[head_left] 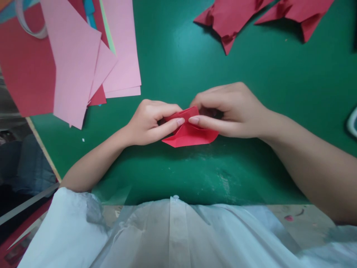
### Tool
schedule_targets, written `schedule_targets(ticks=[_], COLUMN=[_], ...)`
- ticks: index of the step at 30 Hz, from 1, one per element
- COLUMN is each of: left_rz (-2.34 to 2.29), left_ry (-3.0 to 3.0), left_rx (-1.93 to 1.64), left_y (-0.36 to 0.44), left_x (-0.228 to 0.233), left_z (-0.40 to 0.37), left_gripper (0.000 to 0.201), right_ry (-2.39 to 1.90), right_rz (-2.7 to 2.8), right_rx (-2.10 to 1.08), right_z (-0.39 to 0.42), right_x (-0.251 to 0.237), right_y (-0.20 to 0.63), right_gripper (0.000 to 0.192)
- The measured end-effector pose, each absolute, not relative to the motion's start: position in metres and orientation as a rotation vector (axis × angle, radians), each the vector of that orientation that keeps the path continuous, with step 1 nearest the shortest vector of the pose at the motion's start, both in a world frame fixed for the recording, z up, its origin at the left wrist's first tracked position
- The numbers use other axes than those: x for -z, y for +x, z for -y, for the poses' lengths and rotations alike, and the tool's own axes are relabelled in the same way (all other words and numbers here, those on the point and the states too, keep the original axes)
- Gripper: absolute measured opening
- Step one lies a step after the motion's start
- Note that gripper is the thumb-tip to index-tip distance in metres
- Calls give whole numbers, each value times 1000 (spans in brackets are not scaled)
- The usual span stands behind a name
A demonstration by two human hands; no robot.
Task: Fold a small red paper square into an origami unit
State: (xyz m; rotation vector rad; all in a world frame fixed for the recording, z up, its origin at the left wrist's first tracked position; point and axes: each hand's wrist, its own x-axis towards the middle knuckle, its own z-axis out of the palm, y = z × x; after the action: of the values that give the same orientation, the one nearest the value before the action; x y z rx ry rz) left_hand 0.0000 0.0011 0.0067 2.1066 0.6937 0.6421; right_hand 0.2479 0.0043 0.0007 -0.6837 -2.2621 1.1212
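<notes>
A small piece of folded red paper (192, 136) is held between both hands, just above the green table near its front edge. My left hand (154, 121) pinches its left part, with the thumb lying on the top layer. From the other side my right hand (232, 109) grips it, the thumb pressing close beside the left thumb. Its upper part stands raised between the thumbs, while a flat pointed flap spreads toward me. The fingers behind the paper are partly hidden.
Pink paper sheets (75, 63) and red sheets (28, 74) overlap at the left, with a white loop (39, 34) on top. Two red folded paper shapes (231, 16) lie at the back right. A white object (353, 123) sits at the right edge of the green table (167, 56).
</notes>
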Motion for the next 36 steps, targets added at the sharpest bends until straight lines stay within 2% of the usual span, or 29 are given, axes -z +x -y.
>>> schedule_targets(ticks=[2,16,24,36], left_rz=[-704,-725,-724,-699], left_ry=[2115,2110,2100,2106], left_rx=[-606,-547,-553,-570], left_y=[0,-2,0,-1], left_x=[-7,-6,-3,-2], left_z=[-2,-4,-5,-4], left_gripper=[40,44,56,57], right_ry=[-707,-788,-809,-755], right_rz=[2192,2121,2139,2186], right_rx=[-1161,-1263,-1234,-1249], right_z=[-3,-5,-4,-8], right_x=[0,0,-5,-3], right_y=[247,248,247,248], right_gripper=[13,26,25,23])
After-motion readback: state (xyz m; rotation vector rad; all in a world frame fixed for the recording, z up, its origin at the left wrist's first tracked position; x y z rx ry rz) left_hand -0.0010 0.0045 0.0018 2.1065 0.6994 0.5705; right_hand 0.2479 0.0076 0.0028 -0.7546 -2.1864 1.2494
